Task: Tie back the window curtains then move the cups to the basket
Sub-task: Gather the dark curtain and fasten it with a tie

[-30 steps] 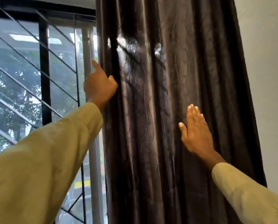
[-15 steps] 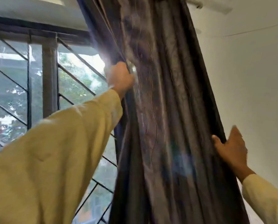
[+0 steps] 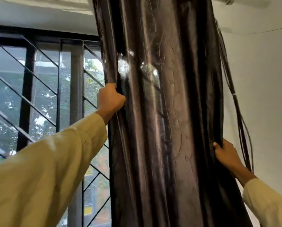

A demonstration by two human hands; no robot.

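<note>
A dark brown, shiny curtain (image 3: 166,122) hangs gathered in folds from the ceiling rail to the bottom of the view. My left hand (image 3: 110,99) is raised and closed on the curtain's left edge, beside the window. Lower down, my right hand (image 3: 228,155) grips the curtain's right edge, close to the wall. Both arms wear pale yellow sleeves. No cups and no basket are in view.
A window (image 3: 43,102) with black metal bars fills the left side, trees showing through it. A white wall (image 3: 266,99) stands to the right of the curtain. Thin dark cords (image 3: 235,99) dangle along the curtain's right edge.
The curtain has been bunched toward the right, uncovering more window. My right hand went from flat on the cloth to gripping its right edge. My left hand closed on the left edge.
</note>
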